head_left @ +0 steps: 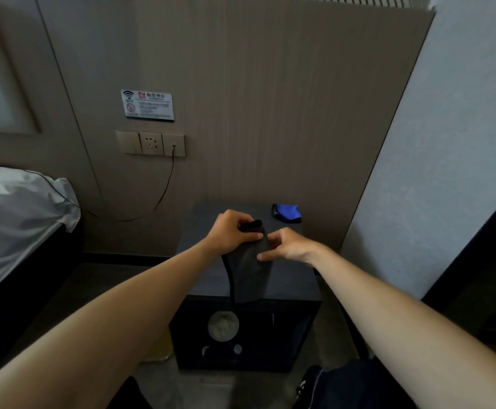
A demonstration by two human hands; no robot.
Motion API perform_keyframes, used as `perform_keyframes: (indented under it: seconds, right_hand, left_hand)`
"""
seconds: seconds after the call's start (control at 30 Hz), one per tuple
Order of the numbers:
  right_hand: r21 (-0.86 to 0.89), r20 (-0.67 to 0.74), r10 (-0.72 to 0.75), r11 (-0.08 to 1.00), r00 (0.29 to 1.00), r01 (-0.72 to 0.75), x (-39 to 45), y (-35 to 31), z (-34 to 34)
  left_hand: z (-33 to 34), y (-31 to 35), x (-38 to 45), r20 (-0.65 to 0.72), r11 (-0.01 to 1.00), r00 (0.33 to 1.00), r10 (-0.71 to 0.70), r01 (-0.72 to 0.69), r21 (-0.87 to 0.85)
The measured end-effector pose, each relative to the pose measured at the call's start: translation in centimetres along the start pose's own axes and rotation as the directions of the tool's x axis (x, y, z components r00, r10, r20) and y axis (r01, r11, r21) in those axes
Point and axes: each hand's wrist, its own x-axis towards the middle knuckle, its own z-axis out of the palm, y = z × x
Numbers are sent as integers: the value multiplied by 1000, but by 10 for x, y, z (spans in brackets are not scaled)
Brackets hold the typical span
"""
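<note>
Bed (13, 219) with white bedding at left edge, against the brown panelled wall (270, 113). Dark nightstand (208, 278) stands between bed and right wall, 2 forearms reaching over it. Dark grey sock (251, 276) hangs above the nightstand top, cuff end up, lower end dangling past the front edge. Left hand (229, 231) grips the black cuff, fingers curled round it, thumb pressed on the fabric. Right hand (289, 246) pinches the sock's right edge just below, fingertips bent onto it. Blue cloth (287, 213) lies at the top's back right corner, well apart from the sock. Wall socket (151, 143) with 1 black cable (164, 187) plugged in, wifi sign (147, 105) above.
</note>
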Motion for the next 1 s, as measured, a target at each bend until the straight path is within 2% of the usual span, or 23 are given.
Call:
perform_keyframes:
  seconds: [0.17, 0.2, 0.27, 0.33, 0.4, 0.47, 0.5, 0.53, 0.57, 0.63, 0.7, 0.77, 0.8, 0.93, 1.0]
  right_hand:
    - [94, 60, 72, 993, 996, -77, -11, -8, 7]
    - [128, 51, 77, 988, 996, -83, -12, -10, 7]
    - [212, 26, 89, 973, 996, -92, -10, -10, 6]
    - [304, 8, 90, 948, 996, -88, -7, -8, 3]
    - [382, -41, 106, 921, 994, -82, -4, -6, 1]
    - [465, -106, 117, 884, 987, -55, -4, -8, 0]
    - [512, -133, 129, 858, 983, -43, -4, -9, 0]
    - [554, -149, 145, 831, 978, -39, -4, -9, -1]
    - [583, -153, 155, 812, 976, -38, -4, -9, -2]
    - [587, -150, 167, 808, 974, -48, -5, -8, -2]
    - [588, -129, 184, 806, 974, -74, -6, -4, -2]
    - [614, -108, 191, 785, 976, -85, -7, -2, -2]
    - [623, -106, 197, 777, 975, -89, -7, 0, -3]
    - [632, -93, 204, 769, 975, -101, -5, 6, -5]
    - [582, -106, 199, 807, 974, -101, -6, 7, -6]
  left_hand:
    - [-3, -13, -1, -186, 996, 979, -84, 86, 0]
    - [-2, -16, -2, -218, 989, 965, -145, 138, -44]
    - [3, -27, 1, -216, 927, 905, -367, 334, -172]
    - [6, -36, 2, -102, 762, 784, -612, 550, -343]
    - [9, -43, -2, 131, 530, 652, -747, 702, -476]
    - [12, -39, -13, 401, 348, 570, -717, 792, -502]
    - [14, -32, -18, 515, 292, 562, -647, 807, -514]
    - [17, -29, -20, 599, 244, 580, -552, 799, -549]
    - [20, -24, -20, 622, 209, 624, -474, 765, -609]
    - [22, -12, -19, 528, 226, 734, -426, 652, -724]
    - [24, -7, -18, 373, 343, 798, -474, 557, -756]
    - [27, -14, -18, 229, 513, 834, -503, 501, -697]
    - [28, -20, -18, 188, 562, 848, -496, 478, -675]
    - [26, -27, -21, 84, 662, 903, -420, 369, -653]
    - [23, -29, -23, 90, 675, 918, -386, 347, -651]
